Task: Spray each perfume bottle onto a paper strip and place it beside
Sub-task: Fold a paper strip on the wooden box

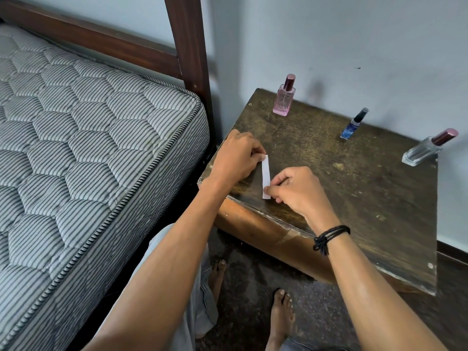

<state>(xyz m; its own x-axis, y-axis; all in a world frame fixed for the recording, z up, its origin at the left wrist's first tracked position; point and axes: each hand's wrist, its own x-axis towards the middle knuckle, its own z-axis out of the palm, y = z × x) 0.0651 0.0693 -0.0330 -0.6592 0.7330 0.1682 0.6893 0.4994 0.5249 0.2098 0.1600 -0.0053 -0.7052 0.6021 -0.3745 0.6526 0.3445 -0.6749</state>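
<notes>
Worn dark wooden table [329, 186] against a pale wall [354, 46], and both hands are at work near its front left corner. Left hand [235, 158] is curled, fingertips pinching the top end of the paper strip [266, 171]; right hand [296, 188] is curled too, thumb and forefinger nipping the strip close to its bottom end, a black cord bracelet [329, 236] on that wrist. The white strip runs twelve to six between them, right at the tabletop, though whether it lies flat or is lifted a touch, I can't tell. Out from the strip now: at one o'clock, towards the back edge, the pink bottle [283, 100] stands upright with its metallic cap on. At two o'clock, the slim blue bottle [353, 125] with a dark cap, well apart from the pink one. Round at three o'clock, by the table's far right corner, the clear bottle [428, 148] with a maroon cap. No strip beside any of the three. Off at nine o'clock, a striped quilted mattress [88, 135], with a dark wooden bedpost [190, 46] rising at eleven. Down at six, bare feet [281, 315] on a dark floor.
</notes>
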